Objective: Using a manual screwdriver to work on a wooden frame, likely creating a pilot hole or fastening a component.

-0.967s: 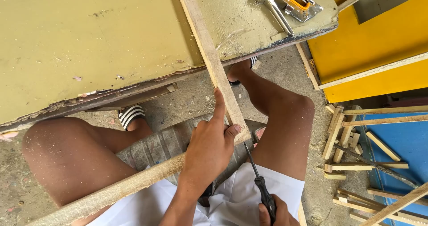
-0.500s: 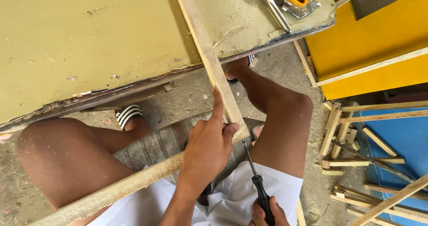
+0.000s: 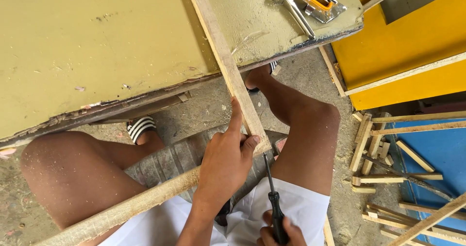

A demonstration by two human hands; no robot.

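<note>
My left hand (image 3: 227, 159) grips the corner where two wooden strips meet, its forefinger stretched along the upright strip (image 3: 221, 56) that runs up across the olive-green table top (image 3: 97, 47). The second strip (image 3: 131, 207) slants down to the lower left over my thigh. At the bottom edge my right hand (image 3: 281, 234) holds a black-handled screwdriver (image 3: 272, 192), whose thin shaft points up at the corner joint beside my left thumb. I sit with bare knees apart, in white shorts and striped sandals.
A metal staple gun with an orange part (image 3: 310, 0) lies on the table's far right corner. Yellow panels (image 3: 407, 51) stand at the right. Several short wood offcuts (image 3: 378, 153) and longer strips lie on the concrete floor beside a blue surface (image 3: 437, 153).
The screwdriver has moved up a little toward the corner joint. My left hand stays on the strips with barely any shift.
</note>
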